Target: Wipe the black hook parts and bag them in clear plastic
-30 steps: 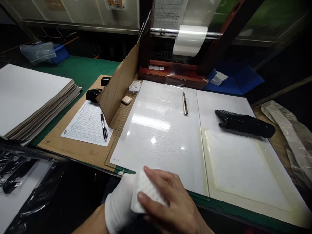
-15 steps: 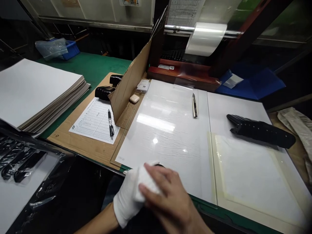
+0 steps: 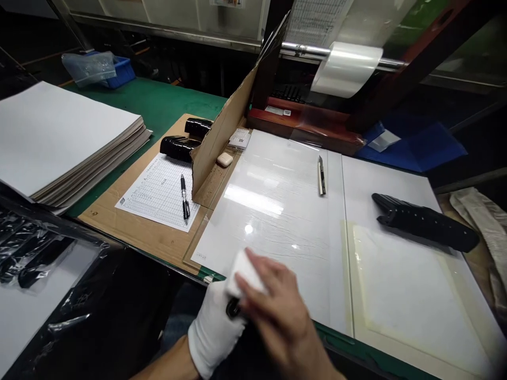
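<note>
- Along the near edge of the desk (image 3: 158, 103), the head view is the only view I have, and it shows both hands working just off the corner of a glossy white panel (image 3: 257, 221).
- My right hand (image 3: 277, 311), bare, is closed over a white foam block (image 3: 243, 273), with its fingers (image 3: 263, 279) pressing the block against the gloved left hand.
- My left hand (image 3: 214, 338), in a white cotton glove, is curled beneath the block beside a small dark object (image 3: 233, 309). I cannot tell whether it grips that object.
- Both hands are busy at the block, rubbing or turning it, above the desk's near edge rather than on the panel.
- Beyond them the panel's glossy surface runs up to a utility knife (image 3: 321, 176), which lies along a seam; a black moulded strip (image 3: 425, 221) sits further right, above a pale taped rectangle (image 3: 412, 301).
- To the left, a cardboard divider (image 3: 222, 132) stands upright between the panel and a wooden board (image 3: 119, 221), which carries a printed tally sheet (image 3: 158, 192) and a black pen (image 3: 184, 198).
- Further left, a thick stack of white sheets (image 3: 67, 137) overhangs the board's corner, and black items in clear plastic (image 3: 35, 248) lie at the lower left, close to my left wrist.
</note>
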